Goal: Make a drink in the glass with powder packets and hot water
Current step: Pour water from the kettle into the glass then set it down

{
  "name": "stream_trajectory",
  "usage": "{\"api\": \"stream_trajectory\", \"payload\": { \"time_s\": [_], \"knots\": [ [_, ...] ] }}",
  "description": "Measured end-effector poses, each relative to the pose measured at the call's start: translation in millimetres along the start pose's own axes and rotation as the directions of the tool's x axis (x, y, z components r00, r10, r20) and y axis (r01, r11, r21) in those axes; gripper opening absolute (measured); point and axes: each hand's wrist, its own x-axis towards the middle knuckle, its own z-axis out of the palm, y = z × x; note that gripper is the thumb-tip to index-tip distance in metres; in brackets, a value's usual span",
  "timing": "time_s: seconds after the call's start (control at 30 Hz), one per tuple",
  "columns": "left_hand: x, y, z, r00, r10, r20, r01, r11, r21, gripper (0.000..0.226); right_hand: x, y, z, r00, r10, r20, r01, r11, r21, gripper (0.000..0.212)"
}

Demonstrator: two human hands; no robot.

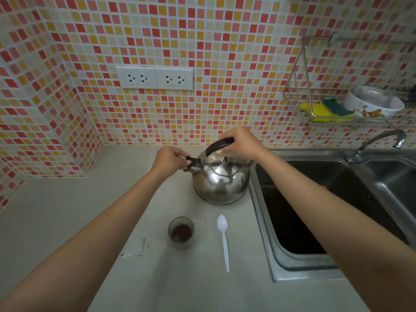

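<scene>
- While the left hand (170, 159) pinched the black spout cap (191, 162), it needed to be pulled fully clear before pouring.
- Centre-desk (56, 221), the glass (180, 231) held brown powder, near the kettle (221, 180).
- Curled round the kettle's handle (219, 144), the right hand (239, 140) should have lifted steadily and tipped slowly.

Single head view: looks forward and down, close over counter (67, 210), facing tiled wall (225, 41).

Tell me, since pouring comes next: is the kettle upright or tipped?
Upright: the kettle sits flat on the counter, not tilted toward the glass.
</scene>
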Motion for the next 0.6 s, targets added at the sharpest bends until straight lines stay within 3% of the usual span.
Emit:
{"api": "stream_trajectory", "payload": {
  "time_s": [0.6],
  "knots": [
    [67,1,43,0.990,-0.094,-0.102,0.098,0.995,0.035,0.029,73,65,23,0.996,0.091,0.017,-0.092,0.989,0.118,0.031]
  ]
}}
